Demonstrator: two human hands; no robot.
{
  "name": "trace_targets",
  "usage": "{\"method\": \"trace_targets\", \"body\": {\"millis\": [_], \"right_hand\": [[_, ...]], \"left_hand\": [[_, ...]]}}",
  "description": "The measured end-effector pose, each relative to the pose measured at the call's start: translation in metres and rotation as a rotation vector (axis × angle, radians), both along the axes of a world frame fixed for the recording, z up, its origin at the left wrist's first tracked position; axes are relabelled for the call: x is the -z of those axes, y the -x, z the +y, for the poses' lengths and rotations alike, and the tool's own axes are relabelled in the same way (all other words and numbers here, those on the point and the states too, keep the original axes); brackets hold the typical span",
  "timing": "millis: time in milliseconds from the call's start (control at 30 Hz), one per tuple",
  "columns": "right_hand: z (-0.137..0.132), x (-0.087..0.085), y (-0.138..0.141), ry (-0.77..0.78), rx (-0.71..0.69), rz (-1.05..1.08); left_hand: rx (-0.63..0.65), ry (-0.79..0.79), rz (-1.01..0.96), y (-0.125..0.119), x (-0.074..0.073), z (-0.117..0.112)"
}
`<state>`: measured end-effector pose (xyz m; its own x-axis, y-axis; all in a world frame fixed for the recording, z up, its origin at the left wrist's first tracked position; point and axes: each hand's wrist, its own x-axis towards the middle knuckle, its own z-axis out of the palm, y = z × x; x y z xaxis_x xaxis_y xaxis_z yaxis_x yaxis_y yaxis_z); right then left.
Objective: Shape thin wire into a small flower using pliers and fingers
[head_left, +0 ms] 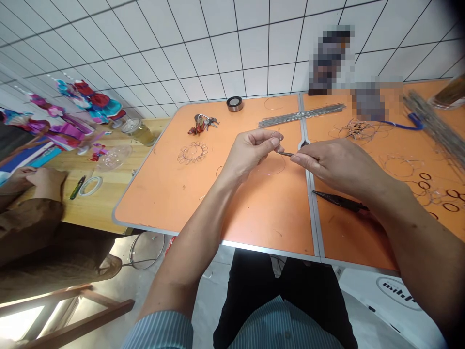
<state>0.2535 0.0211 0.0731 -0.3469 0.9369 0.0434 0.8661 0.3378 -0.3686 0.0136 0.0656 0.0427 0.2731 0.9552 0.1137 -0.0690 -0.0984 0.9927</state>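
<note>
My left hand [252, 150] is pinched shut on a thin wire loop [275, 136] above the orange table [218, 194]. My right hand [332, 162] is closed on a slim dark tool [286, 154] whose tip meets the wire between the two hands. A larger ring of thin wire [272, 167] lies on the table just below the hands. Dark pliers [339, 201] rest on the table under my right wrist.
A wire flower shape [192, 152], a bunch of keys [201, 123], a tape roll [234, 103] and a bundle of straight wires [301, 115] lie on the table. Wire tangles [358, 130] and small rings [425, 177] sit right. Another person's hand [39, 182] rests on the wooden table at left.
</note>
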Motion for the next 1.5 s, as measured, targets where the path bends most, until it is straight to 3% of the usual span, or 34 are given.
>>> {"method": "trace_targets", "body": {"millis": [900,1500], "right_hand": [[0.0047,0.0052,-0.0023,-0.019,0.024,-0.104],[0.0061,0.0057,-0.0078,0.031,-0.017,0.068]], "left_hand": [[-0.026,0.145,-0.044,-0.0015,-0.0072,-0.0033],[0.038,0.052,-0.023,0.0054,-0.0016,0.0006]]}}
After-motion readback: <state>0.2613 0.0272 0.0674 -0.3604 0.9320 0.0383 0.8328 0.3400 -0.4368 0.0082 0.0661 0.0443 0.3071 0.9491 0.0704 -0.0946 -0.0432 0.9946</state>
